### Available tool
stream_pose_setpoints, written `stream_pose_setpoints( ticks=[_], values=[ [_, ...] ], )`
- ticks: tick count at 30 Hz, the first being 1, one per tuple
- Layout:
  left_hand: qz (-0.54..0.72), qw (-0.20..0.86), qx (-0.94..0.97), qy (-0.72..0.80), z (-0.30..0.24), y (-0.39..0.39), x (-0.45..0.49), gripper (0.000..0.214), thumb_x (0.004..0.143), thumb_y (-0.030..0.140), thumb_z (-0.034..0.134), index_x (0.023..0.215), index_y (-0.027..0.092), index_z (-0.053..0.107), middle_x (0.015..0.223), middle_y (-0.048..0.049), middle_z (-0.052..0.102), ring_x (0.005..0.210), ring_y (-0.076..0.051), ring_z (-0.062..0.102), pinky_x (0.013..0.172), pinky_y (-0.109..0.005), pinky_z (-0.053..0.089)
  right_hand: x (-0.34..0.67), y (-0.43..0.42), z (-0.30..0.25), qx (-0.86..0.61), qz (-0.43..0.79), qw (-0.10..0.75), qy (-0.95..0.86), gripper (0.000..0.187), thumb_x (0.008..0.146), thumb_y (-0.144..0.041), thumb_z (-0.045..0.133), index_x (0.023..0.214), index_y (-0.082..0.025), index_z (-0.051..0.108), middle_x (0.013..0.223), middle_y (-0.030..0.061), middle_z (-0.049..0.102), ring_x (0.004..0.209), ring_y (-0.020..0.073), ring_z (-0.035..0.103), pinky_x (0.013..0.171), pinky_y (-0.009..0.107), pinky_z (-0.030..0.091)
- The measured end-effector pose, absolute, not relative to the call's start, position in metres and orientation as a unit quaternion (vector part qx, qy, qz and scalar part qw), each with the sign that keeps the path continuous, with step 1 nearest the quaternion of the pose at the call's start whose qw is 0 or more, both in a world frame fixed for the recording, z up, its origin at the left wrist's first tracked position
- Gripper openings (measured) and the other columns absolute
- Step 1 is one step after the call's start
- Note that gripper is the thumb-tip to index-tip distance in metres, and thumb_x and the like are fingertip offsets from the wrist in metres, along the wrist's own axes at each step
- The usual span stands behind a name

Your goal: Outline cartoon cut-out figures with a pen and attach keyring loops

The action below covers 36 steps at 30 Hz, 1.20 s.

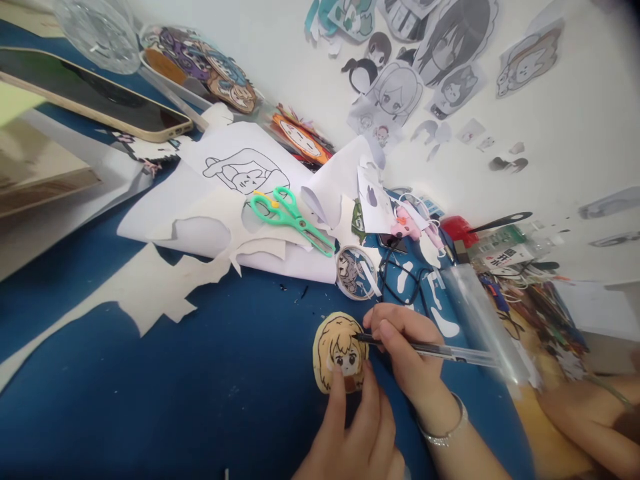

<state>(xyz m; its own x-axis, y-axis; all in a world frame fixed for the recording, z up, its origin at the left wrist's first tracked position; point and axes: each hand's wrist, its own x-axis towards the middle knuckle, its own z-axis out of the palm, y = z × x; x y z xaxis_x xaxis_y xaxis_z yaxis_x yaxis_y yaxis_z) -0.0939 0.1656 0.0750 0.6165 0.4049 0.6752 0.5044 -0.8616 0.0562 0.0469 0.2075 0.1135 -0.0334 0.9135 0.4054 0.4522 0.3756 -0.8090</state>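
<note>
Cutout (345, 330) (yellow-haired char. face, pale yellow border) lies on blue tabletop (210, 380), just in front of you, beneath both hands.

L hand (357, 430): fingers spread, not closed round anything; tips press on lower part of cutout, prob. to steady it. R hand (407, 343): thumb + fingers closed round black-tipped pen (463, 354); nib at hair, upper R side of cutout. Bracelet (445, 425) on your R wrist.

Progress (my est.): well along. Done: shape cut out, eyes in, fringe marked, dk line round much of hair. Left: maybe a few hair lines/touch-ups near nib; can't tell exactly. Bottom edge partly under your L fingertips, so can't check there.

Further out: round container (346, 291) w/ small pics inside, just beyond cutout. Green scissors (300, 225) lie apart from your hands, on pale offcuts (157, 290) & white sheet (175, 193) w/ line drawing. Phone (100, 97) far L. Wall pics (395, 93) behind.
</note>
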Motion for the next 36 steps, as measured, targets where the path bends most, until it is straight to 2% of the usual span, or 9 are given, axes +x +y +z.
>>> stream_pose_setpoints(
  ticks=[9, 22, 29, 36],
  values=[
    [-0.358, 0.071, -0.895, -0.257, 0.0747, 0.1648, -0.0932, 0.026, 0.090, 0.029, 0.043, 0.070, 0.023, 0.059, 0.101, 0.0010, 0.070, 0.105, -0.029, 0.054, 0.094, -0.056, 0.031, 0.0471, 0.2052, 0.1166, -0.499, 0.259, 0.460, -0.687, 0.030, 0.089, -0.016, 0.049, 0.059, -0.019, 0.047, 0.054, -0.0025, 0.041, 0.055, 0.0143, 0.047, 0.060, 0.032, 0.048],
    [-0.355, 0.070, -0.897, -0.255, 0.0750, 0.1652, -0.0934, 0.026, 0.090, 0.028, 0.041, 0.074, 0.023, 0.061, 0.102, -0.0006, 0.069, 0.107, -0.030, 0.054, 0.093, -0.056, 0.032, 0.0498, 0.2040, 0.1133, -0.480, 0.272, 0.503, -0.665, 0.025, 0.089, -0.014, 0.050, 0.064, -0.020, 0.052, 0.055, -0.0025, 0.043, 0.057, 0.0148, 0.048, 0.062, 0.033, 0.045],
    [-0.354, 0.063, -0.898, -0.253, 0.0753, 0.1649, -0.0929, 0.025, 0.089, 0.029, 0.043, 0.072, 0.024, 0.061, 0.101, -0.0003, 0.070, 0.106, -0.031, 0.054, 0.094, -0.057, 0.031, 0.0485, 0.2055, 0.1143, -0.479, 0.287, 0.471, -0.683, 0.027, 0.088, -0.013, 0.050, 0.062, -0.019, 0.048, 0.056, -0.0024, 0.043, 0.057, 0.0140, 0.046, 0.061, 0.031, 0.045],
    [-0.347, 0.065, -0.901, -0.252, 0.0747, 0.1649, -0.0944, 0.023, 0.089, 0.028, 0.042, 0.077, 0.023, 0.060, 0.103, -0.0004, 0.069, 0.107, -0.032, 0.054, 0.093, -0.056, 0.033, 0.0481, 0.2064, 0.1122, -0.484, 0.291, 0.488, -0.665, 0.026, 0.088, -0.014, 0.051, 0.062, -0.019, 0.051, 0.055, -0.0032, 0.043, 0.056, 0.0136, 0.046, 0.061, 0.031, 0.045]
  ],
)
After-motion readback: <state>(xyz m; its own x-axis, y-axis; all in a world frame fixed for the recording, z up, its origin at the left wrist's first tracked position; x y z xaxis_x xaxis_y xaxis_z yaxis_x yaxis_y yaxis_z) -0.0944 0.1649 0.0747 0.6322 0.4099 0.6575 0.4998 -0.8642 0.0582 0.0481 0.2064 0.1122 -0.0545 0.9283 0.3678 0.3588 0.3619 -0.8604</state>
